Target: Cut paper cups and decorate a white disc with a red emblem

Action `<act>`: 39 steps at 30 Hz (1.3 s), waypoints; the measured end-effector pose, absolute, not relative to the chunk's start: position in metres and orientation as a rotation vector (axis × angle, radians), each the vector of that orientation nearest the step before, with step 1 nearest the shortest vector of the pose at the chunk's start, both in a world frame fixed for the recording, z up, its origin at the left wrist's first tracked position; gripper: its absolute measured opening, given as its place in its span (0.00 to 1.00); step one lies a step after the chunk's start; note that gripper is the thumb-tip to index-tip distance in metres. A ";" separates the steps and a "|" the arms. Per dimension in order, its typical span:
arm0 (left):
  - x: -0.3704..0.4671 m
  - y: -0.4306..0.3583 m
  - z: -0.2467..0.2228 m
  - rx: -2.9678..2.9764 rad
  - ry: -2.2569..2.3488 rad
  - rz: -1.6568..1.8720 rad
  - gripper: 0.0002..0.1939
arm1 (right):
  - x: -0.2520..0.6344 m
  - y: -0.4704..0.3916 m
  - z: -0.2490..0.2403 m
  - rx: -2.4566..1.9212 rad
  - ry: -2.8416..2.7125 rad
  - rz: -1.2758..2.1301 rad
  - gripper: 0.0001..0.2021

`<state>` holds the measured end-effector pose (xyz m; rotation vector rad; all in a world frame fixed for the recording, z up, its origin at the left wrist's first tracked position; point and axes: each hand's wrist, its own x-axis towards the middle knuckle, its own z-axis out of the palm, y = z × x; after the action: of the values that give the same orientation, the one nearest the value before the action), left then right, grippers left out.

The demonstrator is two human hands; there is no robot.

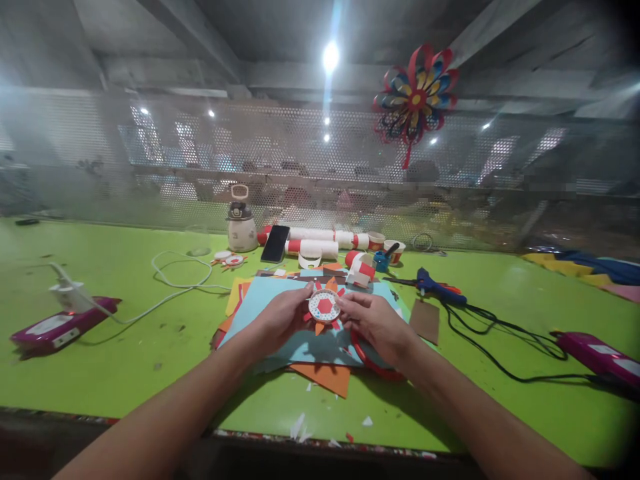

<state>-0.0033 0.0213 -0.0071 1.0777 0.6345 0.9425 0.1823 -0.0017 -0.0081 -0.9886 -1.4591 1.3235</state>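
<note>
Between my two hands is a round paper flower (325, 306), with a white dotted disc, a red centre shape and red and orange points around its rim. My left hand (289, 313) grips its left edge with thumb and fingers. On the other side, my right hand (373, 321) pinches the right edge. Both hands hover over light blue paper (270, 300) stacked on other coloured sheets. Red-handled scissors (373, 363) lie partly hidden beneath my right hand. A piece of orange paper (325, 378) sticks out at the front of the stack.
Behind the paper are a phone (275, 244), a bottle (242, 227), white-and-red paper rolls (313, 249) and paper cups (395, 251). A blue glue gun (440, 287) lies right, its cord near a purple power strip (600, 353). Another power strip (65, 327) with a charger sits left.
</note>
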 end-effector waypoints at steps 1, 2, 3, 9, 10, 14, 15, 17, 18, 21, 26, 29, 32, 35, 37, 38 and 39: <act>-0.006 0.024 -0.007 1.097 0.662 0.961 0.18 | 0.183 -0.001 -0.009 -0.996 -1.452 1.326 0.09; -0.009 0.026 -0.006 1.117 0.693 0.968 0.19 | 0.184 0.001 -0.009 -1.002 -1.447 1.327 0.09; -0.011 0.028 -0.005 1.137 0.724 0.968 0.20 | 0.185 0.002 -0.009 -1.008 -1.444 1.327 0.09; -0.020 0.034 -0.001 1.287 0.857 0.943 0.11 | 0.191 0.009 -0.010 -1.028 -1.446 1.342 0.10; -0.020 0.034 -0.001 1.304 0.868 0.930 0.11 | 0.191 0.010 -0.011 -1.028 -1.447 1.347 0.10; -0.019 0.036 -0.004 1.330 0.872 0.887 0.13 | 0.192 0.011 -0.010 -1.021 -1.455 1.360 0.11; -0.019 0.036 -0.005 1.328 0.868 0.886 0.14 | 0.192 0.010 -0.010 -1.017 -1.457 1.362 0.11; -0.019 0.038 -0.006 1.318 0.858 0.891 0.15 | 0.192 0.009 -0.009 -1.007 -1.465 1.369 0.11; -0.019 0.039 -0.007 1.312 0.852 0.894 0.15 | 0.192 0.009 -0.009 -1.003 -1.471 1.373 0.10; -0.019 0.041 -0.009 1.297 0.836 0.894 0.15 | 0.192 0.009 -0.011 -0.992 -1.483 1.380 0.10; -0.019 0.043 -0.015 1.269 0.810 0.886 0.16 | 0.192 0.012 -0.016 -0.982 -1.481 1.385 0.10; -0.019 0.044 -0.017 1.251 0.804 0.881 0.16 | 0.191 0.014 -0.018 -0.988 -1.465 1.394 0.11; -0.019 0.043 -0.016 1.241 0.810 0.887 0.16 | 0.190 0.014 -0.018 -0.998 -1.448 1.406 0.12; -0.018 0.042 -0.011 1.255 0.832 0.915 0.16 | 0.188 0.012 -0.014 -1.008 -1.426 1.396 0.12; -0.018 0.041 -0.008 1.272 0.851 0.944 0.15 | 0.188 0.011 -0.010 -1.024 -1.403 1.356 0.13; -0.019 0.041 -0.007 1.279 0.859 0.960 0.14 | 0.188 0.011 -0.009 -1.038 -1.393 1.327 0.13; -0.019 0.042 -0.007 1.284 0.863 0.972 0.13 | 0.188 0.011 -0.008 -1.057 -1.385 1.294 0.13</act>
<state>-0.0191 0.0419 -0.0068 1.2838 0.8631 0.9723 0.1881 0.0109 -0.0083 -1.0568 -1.3849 1.2936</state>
